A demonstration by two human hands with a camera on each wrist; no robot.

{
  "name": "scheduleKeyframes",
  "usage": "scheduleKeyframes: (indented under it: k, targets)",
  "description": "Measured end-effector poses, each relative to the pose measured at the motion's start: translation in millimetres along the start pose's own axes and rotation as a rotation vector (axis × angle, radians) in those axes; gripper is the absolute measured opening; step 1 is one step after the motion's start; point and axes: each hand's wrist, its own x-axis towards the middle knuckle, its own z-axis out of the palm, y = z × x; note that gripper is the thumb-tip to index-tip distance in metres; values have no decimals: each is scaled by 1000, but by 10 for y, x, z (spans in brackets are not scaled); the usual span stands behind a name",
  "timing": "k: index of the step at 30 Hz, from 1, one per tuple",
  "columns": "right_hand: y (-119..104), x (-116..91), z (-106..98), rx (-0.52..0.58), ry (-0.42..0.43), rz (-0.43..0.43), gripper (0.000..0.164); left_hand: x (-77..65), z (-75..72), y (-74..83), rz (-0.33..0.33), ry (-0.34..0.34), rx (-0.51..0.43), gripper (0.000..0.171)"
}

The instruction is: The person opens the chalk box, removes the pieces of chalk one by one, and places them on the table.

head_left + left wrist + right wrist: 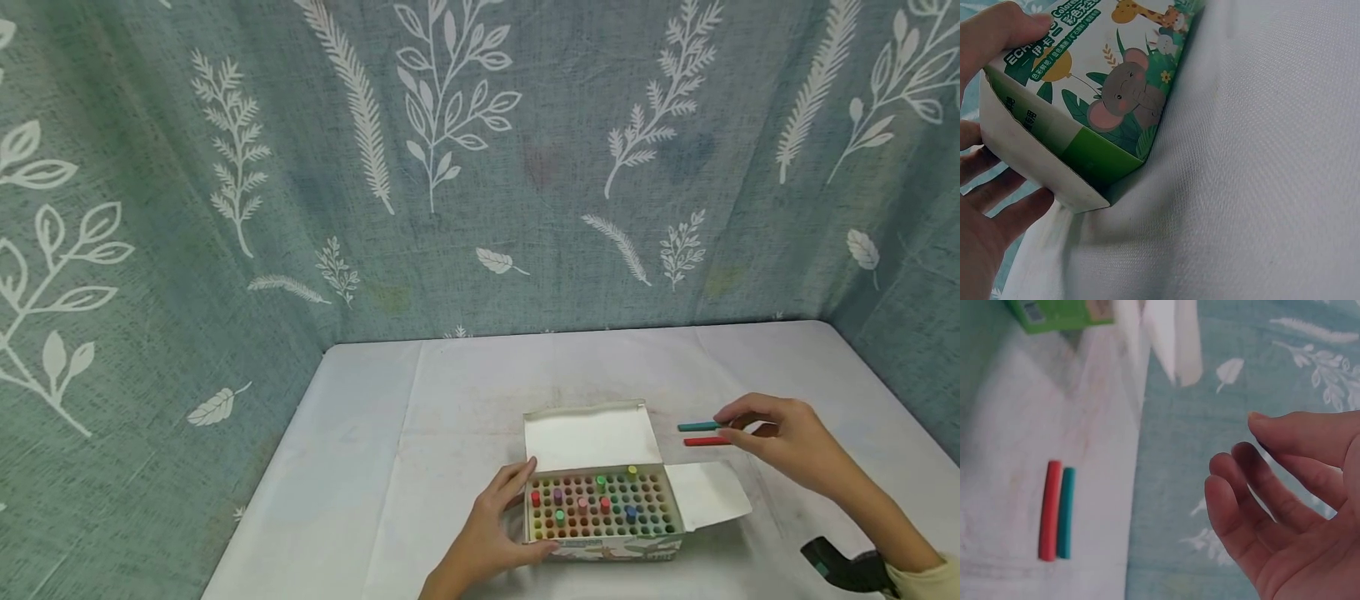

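Note:
An opened cardboard chalk box point(611, 550) holds several coloured chalk sticks upright in a grid of round holes. My left hand point(483, 521) grips its left end, thumb on the printed front and fingers spread along the side. In the left wrist view, the fingers lie against a white end flap point(1041, 150). A red chalk stick point(1050, 509) and a teal chalk stick point(1067, 512) lie side by side on the table, right of the box. Over their right ends in the head view is my right hand point(783, 437); its wrist view shows loosely bent fingers with nothing between them and the thumb.
The box's white lid point(592, 437) stands up at the back, and a side flap point(708, 493) sticks out to the right. A white cloth covers the table point(450, 408). Behind it hangs a green leaf-patterned curtain point(555, 242). A black strap device point(847, 568) sits at the right wrist.

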Motion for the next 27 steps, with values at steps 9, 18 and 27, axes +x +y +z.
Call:
scheduleKeyframes:
  k: [9, 18, 27]
  targets:
    - [-253, 6, 58, 28, -22, -97, 21, -6, 7, -2, 18, 0, 2, 90]
    - [-405, 17, 171, 42, -29, -209, 32, -8, 6, -5, 16, 1, 8, 90]
    - [-468, 12, 324, 39, -60, -223, 34, -8, 10, -9, 47, 11, 16, 91]
